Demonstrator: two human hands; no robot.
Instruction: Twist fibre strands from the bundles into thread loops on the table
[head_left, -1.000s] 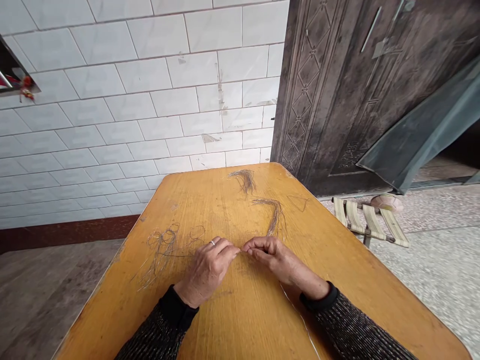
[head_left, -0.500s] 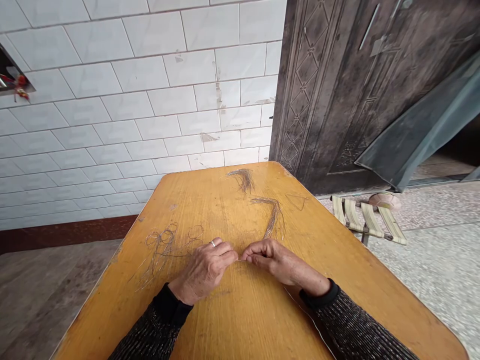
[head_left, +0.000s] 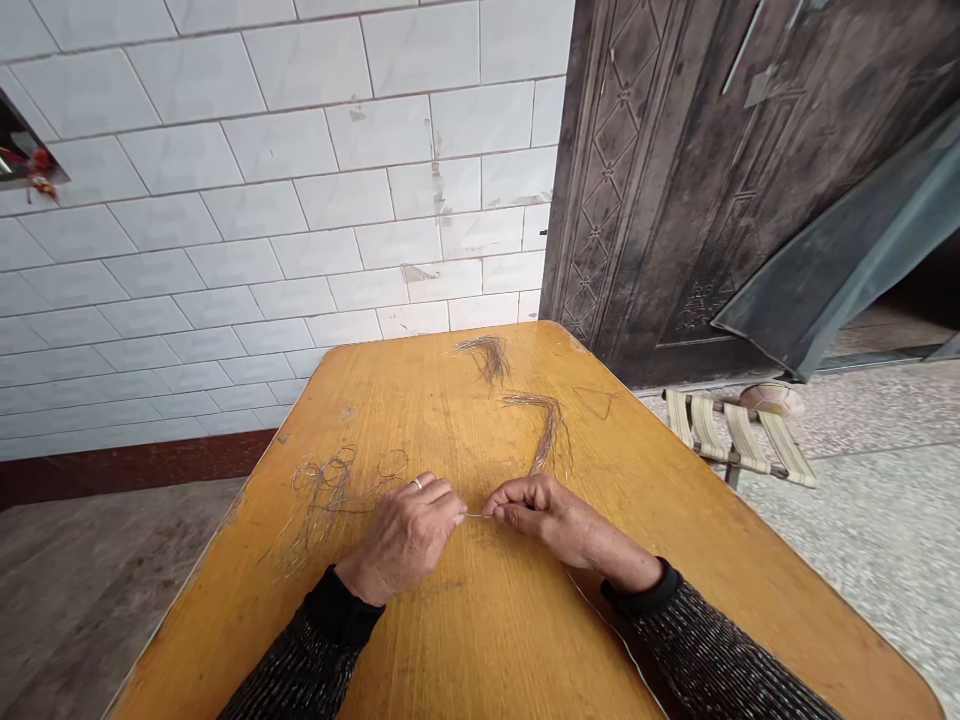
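Between my two hands a short stretch of thin wire [head_left: 475, 515] shows, pulled straight just above the wooden table [head_left: 480, 640]. My left hand [head_left: 412, 530], with a ring on one finger, pinches its left end. The fingertips of my right hand [head_left: 544, 515] pinch the wire on the other side. A pale length of wire [head_left: 615, 630] runs from under my right hand along the forearm toward the near edge. Left of my left hand lies a tangle of looped wires [head_left: 322, 490]. Just beyond my right hand is a bent bundle of wires [head_left: 549, 430].
A second wire bundle [head_left: 487, 355] lies at the table's far end, and a single bent wire [head_left: 596, 400] near the right edge. Behind stands a white tiled wall [head_left: 300, 150]. To the right are a dark carved door [head_left: 675, 200] and a strapped folding stool [head_left: 735, 435].
My left hand has shifted slightly left, away from my right hand, so more wire shows between them. My right hand has hardly moved.
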